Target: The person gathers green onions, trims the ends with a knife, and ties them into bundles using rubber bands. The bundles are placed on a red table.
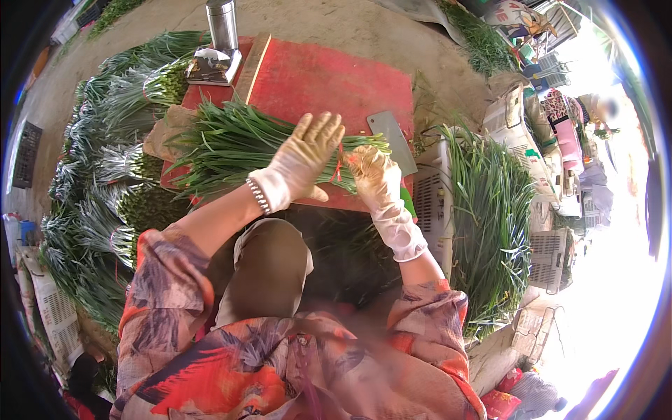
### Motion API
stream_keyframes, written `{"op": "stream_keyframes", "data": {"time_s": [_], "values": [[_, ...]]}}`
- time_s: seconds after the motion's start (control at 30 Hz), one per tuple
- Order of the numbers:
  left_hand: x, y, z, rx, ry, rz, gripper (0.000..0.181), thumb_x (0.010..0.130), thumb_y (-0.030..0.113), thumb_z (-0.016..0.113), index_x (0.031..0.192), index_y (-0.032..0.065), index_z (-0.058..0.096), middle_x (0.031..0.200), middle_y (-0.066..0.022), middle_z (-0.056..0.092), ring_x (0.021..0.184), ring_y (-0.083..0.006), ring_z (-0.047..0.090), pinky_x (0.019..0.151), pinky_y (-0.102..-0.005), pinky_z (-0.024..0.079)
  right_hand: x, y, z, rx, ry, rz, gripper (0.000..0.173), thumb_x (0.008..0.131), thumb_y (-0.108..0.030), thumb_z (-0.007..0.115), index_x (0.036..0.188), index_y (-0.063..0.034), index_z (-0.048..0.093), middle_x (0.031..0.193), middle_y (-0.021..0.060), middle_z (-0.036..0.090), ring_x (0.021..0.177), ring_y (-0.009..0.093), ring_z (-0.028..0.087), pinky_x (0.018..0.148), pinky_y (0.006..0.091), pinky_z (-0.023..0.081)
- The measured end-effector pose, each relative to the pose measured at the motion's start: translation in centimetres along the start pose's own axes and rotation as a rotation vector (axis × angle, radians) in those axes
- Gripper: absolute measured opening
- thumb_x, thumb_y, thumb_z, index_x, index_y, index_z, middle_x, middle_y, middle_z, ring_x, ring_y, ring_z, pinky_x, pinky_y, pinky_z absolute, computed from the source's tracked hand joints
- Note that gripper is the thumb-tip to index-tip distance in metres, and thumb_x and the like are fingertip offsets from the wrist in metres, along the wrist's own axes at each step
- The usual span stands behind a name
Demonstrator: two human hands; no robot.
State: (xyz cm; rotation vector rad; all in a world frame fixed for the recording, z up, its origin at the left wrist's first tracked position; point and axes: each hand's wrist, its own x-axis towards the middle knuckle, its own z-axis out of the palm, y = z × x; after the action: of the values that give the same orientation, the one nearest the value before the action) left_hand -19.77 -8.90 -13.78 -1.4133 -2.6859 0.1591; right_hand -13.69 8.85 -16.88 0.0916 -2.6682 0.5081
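A bunch of green leafy stalks [236, 142], which look like garlic chives, lies across the red board [336, 79]. My left hand [302, 160], in a pale stained glove, rests flat over the bunch with its fingers extended. Around the stalks near their cut ends runs a thin red band [337, 170]. My right hand [374, 170], gloved too, is closed at this band, its fingertips pinching the red strand; the fingers partly hide the stalk ends. Just beyond that hand lies a cleaver with a broad metal blade [394, 139]. Its green handle [407, 203] shows beside my right wrist.
Tied bunches of chives [126, 173] are piled at the left. Loose chives [488, 236] fill a white plastic crate [433, 205] on the right. A wooden strip [253, 68], a steel flask [222, 26] and a small box [212, 67] stand at the board's far left.
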Motion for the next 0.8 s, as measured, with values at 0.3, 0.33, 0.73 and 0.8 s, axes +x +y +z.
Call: {"op": "stream_keyframes", "data": {"time_s": [0.3,0.33,0.73,0.8], "values": [[2.7,-0.6,4.8,-0.009,0.069,-0.044,0.104,0.067,0.054,0.068,0.145,-0.0005,0.026,0.150,-0.0148,0.030,0.139,-0.0311,0.029,0.113,-0.0409,0.025,0.9,-4.3,-0.1,1.504,-0.161,0.702,0.023,0.092,-0.018,0.060,0.078,-0.0005,0.064,0.076,0.0093,0.067,0.073,0.014,0.062,0.070,0.0295,0.049],[2.6,-0.5,6.3,0.051,0.146,-0.057,0.096,0.071,0.049,0.065,0.145,-0.0001,0.028,0.150,-0.0143,0.032,0.138,-0.0301,0.031,0.112,-0.0403,0.026,0.2,-5.0,0.2,1.378,-0.176,0.620,0.020,0.091,-0.015,0.060,0.078,-0.0007,0.064,0.073,0.0075,0.066,0.070,0.013,0.060,0.067,0.0279,0.048],[2.6,-0.4,8.2,-0.249,0.097,0.060,0.084,0.058,0.049,0.078,0.121,-0.0007,0.053,0.113,-0.0174,0.058,0.110,-0.0303,0.052,0.103,-0.0455,0.037,8.3,-5.2,-0.1,0.566,-0.462,0.272,0.022,0.085,-0.014,0.060,0.067,-0.0009,0.065,0.056,0.0101,0.063,0.050,0.012,0.057,0.049,0.0316,0.046],[2.5,0.0,7.1,-0.177,0.158,0.035,0.084,0.057,0.040,0.080,0.124,0.0015,0.048,0.119,-0.0185,0.055,0.113,-0.0332,0.052,0.100,-0.0426,0.040,9.8,-3.8,1.1,0.502,-0.572,0.334,0.021,0.084,-0.019,0.063,0.078,0.0005,0.069,0.062,0.0120,0.065,0.054,0.013,0.060,0.053,0.0309,0.049]]}}
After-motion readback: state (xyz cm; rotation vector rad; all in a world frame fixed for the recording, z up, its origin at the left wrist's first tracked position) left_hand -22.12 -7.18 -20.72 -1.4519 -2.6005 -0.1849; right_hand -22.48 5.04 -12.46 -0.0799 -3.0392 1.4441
